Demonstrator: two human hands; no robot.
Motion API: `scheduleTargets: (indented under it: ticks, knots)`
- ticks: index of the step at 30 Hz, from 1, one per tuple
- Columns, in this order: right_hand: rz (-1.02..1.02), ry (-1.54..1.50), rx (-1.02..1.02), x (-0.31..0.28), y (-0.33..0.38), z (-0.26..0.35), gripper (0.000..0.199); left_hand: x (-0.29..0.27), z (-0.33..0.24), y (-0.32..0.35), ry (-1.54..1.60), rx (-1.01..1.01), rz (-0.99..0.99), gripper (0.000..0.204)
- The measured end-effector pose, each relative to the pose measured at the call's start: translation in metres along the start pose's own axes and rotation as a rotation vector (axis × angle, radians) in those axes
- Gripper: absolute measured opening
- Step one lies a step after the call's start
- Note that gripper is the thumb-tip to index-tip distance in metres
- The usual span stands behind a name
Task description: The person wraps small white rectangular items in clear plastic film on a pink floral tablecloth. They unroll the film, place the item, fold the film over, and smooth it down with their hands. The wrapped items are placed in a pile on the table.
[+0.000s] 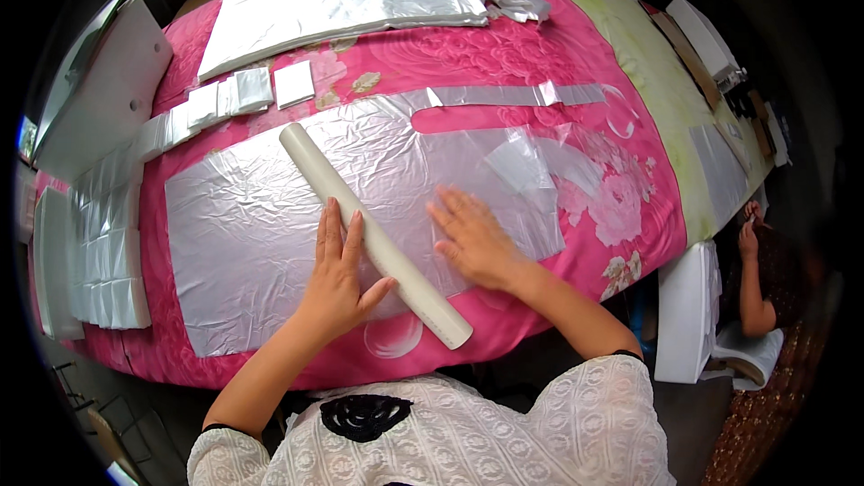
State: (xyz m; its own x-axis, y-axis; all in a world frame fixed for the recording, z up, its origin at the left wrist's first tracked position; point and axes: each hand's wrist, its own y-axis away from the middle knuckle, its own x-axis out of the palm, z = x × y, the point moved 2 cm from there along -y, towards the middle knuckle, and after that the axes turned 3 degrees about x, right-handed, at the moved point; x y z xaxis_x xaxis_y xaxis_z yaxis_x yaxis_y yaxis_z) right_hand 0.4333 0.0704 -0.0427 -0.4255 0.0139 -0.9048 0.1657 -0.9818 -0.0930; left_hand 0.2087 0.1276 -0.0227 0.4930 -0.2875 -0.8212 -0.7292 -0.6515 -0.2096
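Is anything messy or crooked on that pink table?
The big silver sheet is crinkled all over, and its clear corner is folded back. The cream tube lies slanted across it, under the left hand; the right hand presses the sheet flat. Nothing looks spilled or torn.

Roll (373, 234) diagonal on film sheet (261, 243); folded stack (108, 252) left; large pile (342, 4) behind, on table (504, 54).
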Motion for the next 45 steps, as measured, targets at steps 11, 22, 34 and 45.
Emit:
scheduleTargets:
  ticks: [11, 22, 34, 45]
  knots:
    - [-0.456, 0.29, 0.507, -0.095, 0.057, -0.213, 0.044, 0.017, -0.022, -0.043, 0.055, 0.114, 0.084, 0.079]
    - [-0.803, 0.436, 0.302, -0.113, 0.051, -0.158, 0.012, 0.019, -0.031, -0.051, 0.065, 0.164, 0.18, 0.076]
    - [0.1, -0.812, -0.047, -0.05, 0.021, 0.088, 0.048, 0.001, -0.023, -0.024, 1.28, -0.646, 0.217, 0.03]
    - [0.15, -0.148, 0.54, -0.025, 0.079, 0.086, 0.069, -0.11, 0.131, 0.065, 0.897, -0.985, 0.154, 0.01]
